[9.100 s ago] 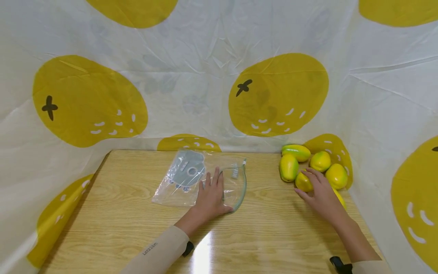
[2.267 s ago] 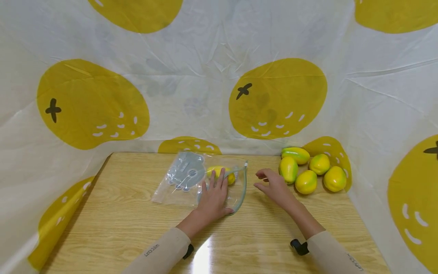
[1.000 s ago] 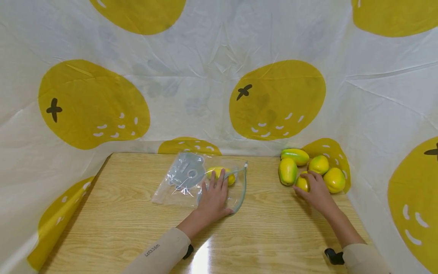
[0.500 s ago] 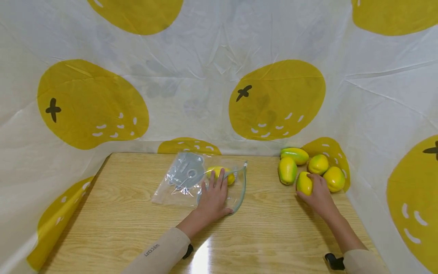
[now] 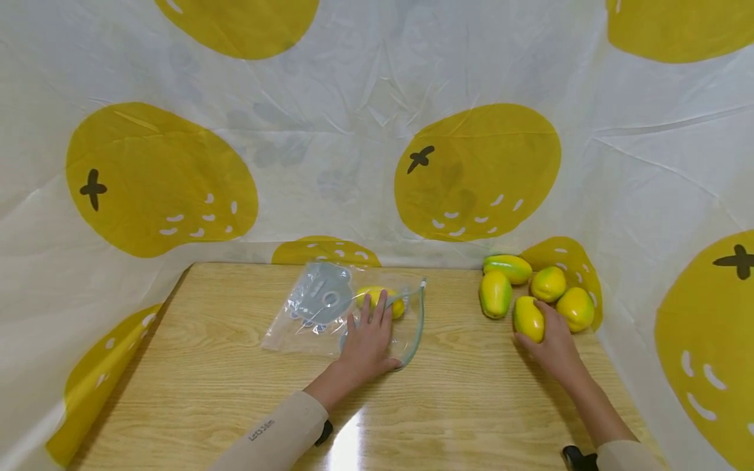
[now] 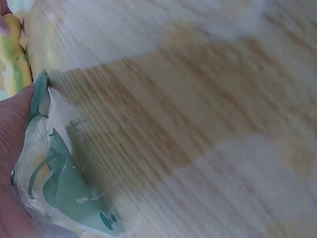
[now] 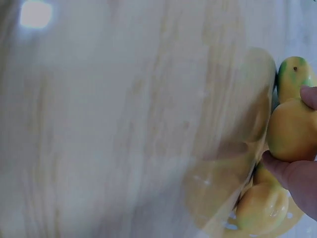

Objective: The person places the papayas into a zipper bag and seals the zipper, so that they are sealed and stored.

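Note:
My left hand [image 5: 366, 337] lies with its fingers stretched out over a clear zip bag [image 5: 318, 291] with a grey-green print and a green zip edge. The thumb rests by the bag's right-hand opening, where the zip stands raised in the left wrist view. Inside the bag, partly under the fingers, is a yellow mango [image 5: 370, 293]. At the right, my right hand [image 5: 556, 347] grips another yellow mango [image 5: 528, 319] between thumb and fingers. In the right wrist view this mango [image 7: 292, 131] shows its rounded side between the thumb and a finger.
Beside the right hand sit more yellow-green mangoes: one at the back [image 5: 508, 269], one to the left [image 5: 495, 294], and two behind the hand [image 5: 548, 284]. A white curtain [image 5: 330, 163] with yellow fruit prints surrounds the wooden table [image 5: 235, 405].
A mango has come to lie inside the bag since the oldest frame. My right hand went from near the bag back to the mangoes and gripped one, which has turned and shifted slightly nearer. Left hand stays.

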`<state>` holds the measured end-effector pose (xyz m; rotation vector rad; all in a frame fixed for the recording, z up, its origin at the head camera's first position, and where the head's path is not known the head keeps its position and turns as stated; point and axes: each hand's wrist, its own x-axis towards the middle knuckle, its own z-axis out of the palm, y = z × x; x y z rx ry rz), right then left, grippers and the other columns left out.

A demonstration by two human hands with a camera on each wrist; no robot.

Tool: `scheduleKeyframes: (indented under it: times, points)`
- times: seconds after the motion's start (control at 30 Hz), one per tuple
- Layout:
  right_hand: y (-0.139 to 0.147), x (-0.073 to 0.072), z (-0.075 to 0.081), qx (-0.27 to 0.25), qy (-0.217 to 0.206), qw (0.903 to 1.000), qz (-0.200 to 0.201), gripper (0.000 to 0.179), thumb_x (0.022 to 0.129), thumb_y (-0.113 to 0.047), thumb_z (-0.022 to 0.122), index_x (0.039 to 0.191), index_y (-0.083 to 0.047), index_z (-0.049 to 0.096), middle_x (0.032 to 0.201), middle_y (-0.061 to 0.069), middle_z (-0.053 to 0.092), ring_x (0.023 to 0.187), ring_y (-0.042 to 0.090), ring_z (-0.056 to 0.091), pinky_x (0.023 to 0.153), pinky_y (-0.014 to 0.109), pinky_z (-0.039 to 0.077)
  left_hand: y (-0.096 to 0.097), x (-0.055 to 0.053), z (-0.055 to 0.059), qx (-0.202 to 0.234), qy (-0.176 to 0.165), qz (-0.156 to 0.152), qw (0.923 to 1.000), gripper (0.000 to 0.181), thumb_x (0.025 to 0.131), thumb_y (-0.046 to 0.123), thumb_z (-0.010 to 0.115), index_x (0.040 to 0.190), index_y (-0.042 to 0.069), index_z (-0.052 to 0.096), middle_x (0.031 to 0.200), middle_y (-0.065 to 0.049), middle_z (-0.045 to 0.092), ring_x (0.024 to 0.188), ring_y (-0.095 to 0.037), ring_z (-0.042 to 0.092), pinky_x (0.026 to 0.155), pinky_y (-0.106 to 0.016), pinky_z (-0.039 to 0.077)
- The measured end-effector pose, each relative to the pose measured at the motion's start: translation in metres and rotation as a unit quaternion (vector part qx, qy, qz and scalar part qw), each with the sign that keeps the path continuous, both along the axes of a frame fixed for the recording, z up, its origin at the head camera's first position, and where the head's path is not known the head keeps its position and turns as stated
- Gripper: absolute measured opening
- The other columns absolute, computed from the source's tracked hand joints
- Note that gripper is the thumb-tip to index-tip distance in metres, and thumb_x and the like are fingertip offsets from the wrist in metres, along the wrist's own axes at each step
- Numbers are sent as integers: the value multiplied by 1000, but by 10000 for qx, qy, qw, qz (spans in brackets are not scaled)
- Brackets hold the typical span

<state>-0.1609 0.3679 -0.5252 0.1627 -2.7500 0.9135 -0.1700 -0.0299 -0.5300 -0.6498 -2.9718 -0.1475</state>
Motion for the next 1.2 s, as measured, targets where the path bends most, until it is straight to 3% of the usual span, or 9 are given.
scheduleKeyframes:
  times: [0.27, 0.4, 0.63, 0.93, 1.2]
  points:
    - [-2, -6, 20, -244, -52, 9995, -197, 94, 84, -15, 83, 150, 21, 25, 143, 48, 36, 127, 61, 41, 98, 73, 37, -1, 0, 0, -65, 75, 10, 10000, 126, 69, 71, 84, 161, 6, 28, 174, -15, 7, 158, -45, 16, 108, -72, 39]
    - [-13, -10, 34, -252, 93, 9996, -43, 91, 82, -16, 87, 145, 23, 34, 140, 45, 43, 121, 56, 48, 93, 68, 41, -1, 1, 0, -68, 44, 3, 10000, 126, 70, 72, 83, 162, 6, 27, 175, -15, 5, 158, -45, 15, 109, -72, 38]
    - [-41, -18, 51, -208, -342, 9985, 375, 94, 87, -22, 85, 152, 15, 27, 144, 41, 38, 128, 53, 44, 100, 68, 38, -1, 0, 1, -42, -28, -15, 10000, 127, 71, 70, 83, 163, 5, 24, 175, -14, 3, 159, -45, 12, 109, -73, 37]
    - [-76, -36, 56, 31, -562, 9918, 1150, 86, 88, -13, 82, 153, 9, 29, 149, 35, 42, 131, 50, 47, 107, 66, 38, -1, -1, 0, -34, -1, -12, 10000, 128, 70, 71, 84, 163, 5, 24, 175, -15, 4, 159, -44, 12, 108, -73, 38]
    - [-101, -37, 47, -1, -797, 9807, 1786, 80, 88, -10, 82, 151, 5, 36, 148, 29, 46, 134, 46, 48, 108, 64, 41, -2, -2, -3, 46, -53, -30, 10000, 128, 70, 71, 84, 163, 6, 24, 175, -14, 1, 159, -44, 10, 109, -74, 37]
